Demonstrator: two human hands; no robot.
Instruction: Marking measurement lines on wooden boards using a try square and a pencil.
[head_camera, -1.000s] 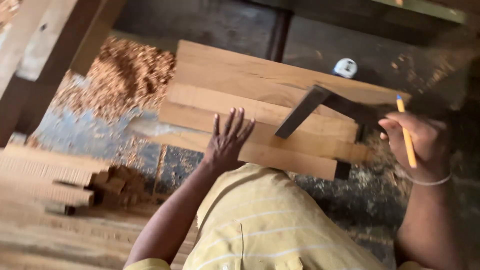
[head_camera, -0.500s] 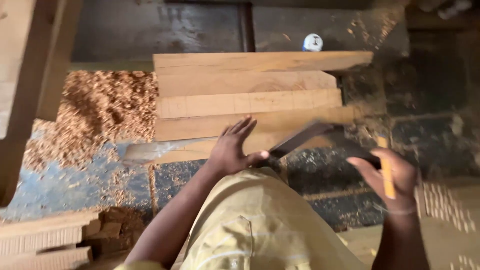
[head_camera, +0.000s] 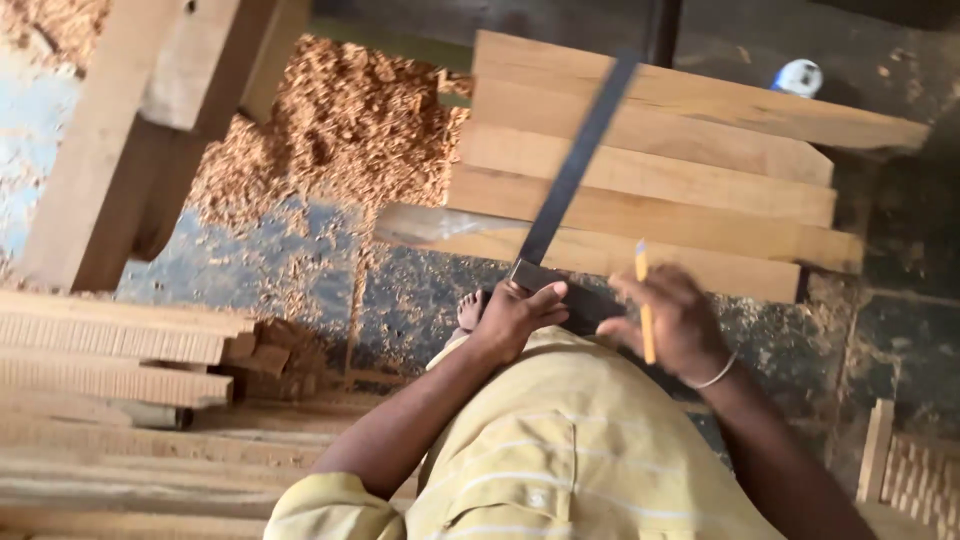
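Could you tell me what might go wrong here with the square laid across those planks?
The left hand grips only the stock of the try square; its long blade could pivot across the stacked planks and skew any line. The planks overlap in steps, so the blade may rock instead of lying flat. The right hand holds the yellow pencil loosely upright beside the stock, so it could slip.

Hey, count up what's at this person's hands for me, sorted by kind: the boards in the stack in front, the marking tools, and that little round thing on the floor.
Wooden boards in the stepped stack: 5
Metal try square: 1
Yellow pencil: 1
Small white-and-blue round object: 1
Total: 8
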